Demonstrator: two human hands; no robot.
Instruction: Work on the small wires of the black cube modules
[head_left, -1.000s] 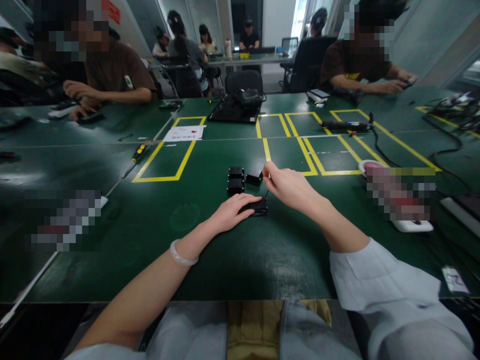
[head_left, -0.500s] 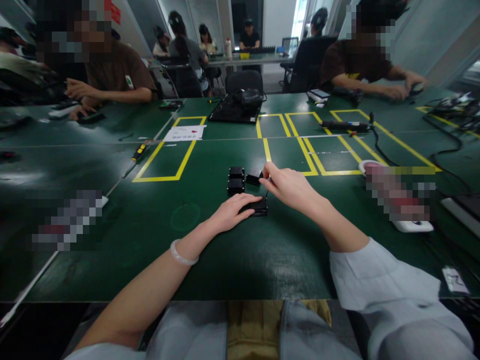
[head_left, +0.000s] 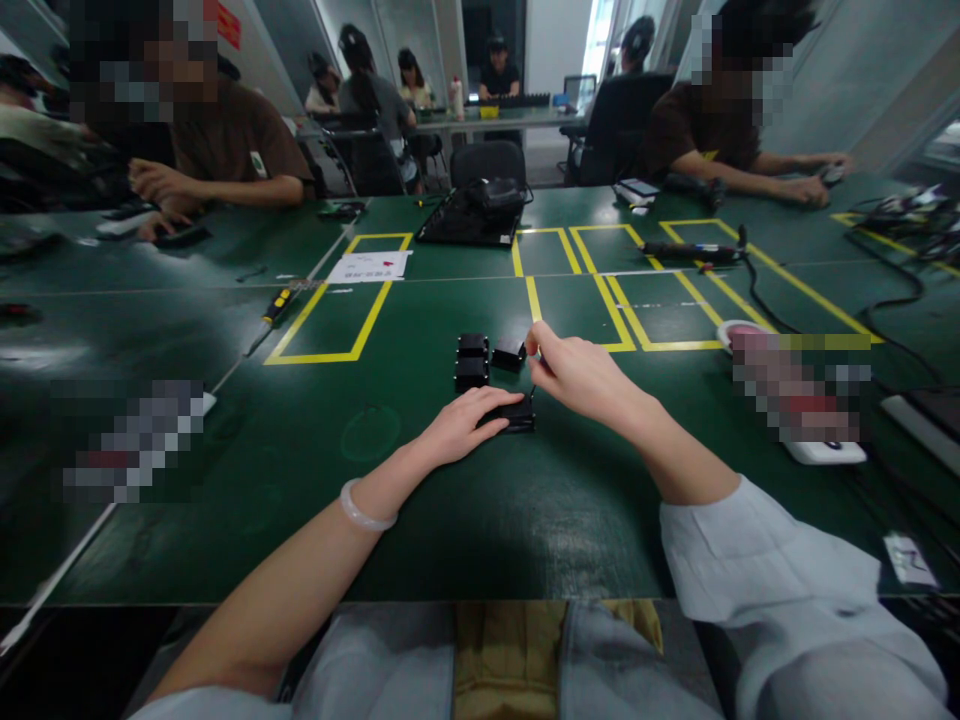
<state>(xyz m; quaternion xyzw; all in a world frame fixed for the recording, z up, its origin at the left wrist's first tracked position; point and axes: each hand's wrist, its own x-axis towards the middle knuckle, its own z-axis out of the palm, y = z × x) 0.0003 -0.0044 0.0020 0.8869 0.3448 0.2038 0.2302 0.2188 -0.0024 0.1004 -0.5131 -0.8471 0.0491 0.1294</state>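
My left hand (head_left: 463, 424) lies with its fingers pressed down on a small flat black box (head_left: 519, 417) on the green table (head_left: 450, 520), holding it still. My right hand (head_left: 579, 375) is closed in a pinch round a thin dark tool (head_left: 532, 391) whose tip points down at the box. Just behind stand three more small black boxes: two (head_left: 472, 360) stacked one behind the other and one (head_left: 508, 352) beside my right fingers.
Yellow tape rectangles (head_left: 330, 320) mark the table. A screwdriver (head_left: 274, 307) and a paper (head_left: 369, 266) lie at the left, a black keyboard (head_left: 469, 220) at the back, a cable (head_left: 757, 290) and a white device (head_left: 821, 450) at the right. Other people sit at the far sides.
My hands and the boxes have hardly moved. The person at the back right has leaned and shifted their arm along the table.
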